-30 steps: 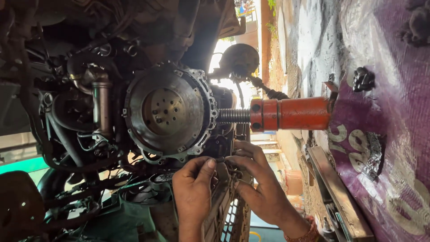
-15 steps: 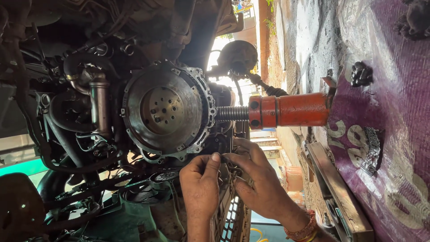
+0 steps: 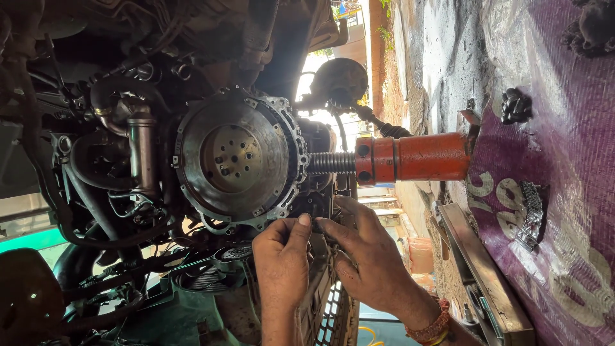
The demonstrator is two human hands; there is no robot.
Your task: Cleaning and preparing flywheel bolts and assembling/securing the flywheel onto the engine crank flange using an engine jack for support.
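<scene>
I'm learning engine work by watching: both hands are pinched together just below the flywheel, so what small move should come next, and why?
Probably keep the left hand steady and let the right hand work its fingertips a little further in. Both hands meet at one small spot on the dark frame edge beside the flywheel, close to the orange jack. What they pinch is hidden, so a small, careful move seems safest.
</scene>
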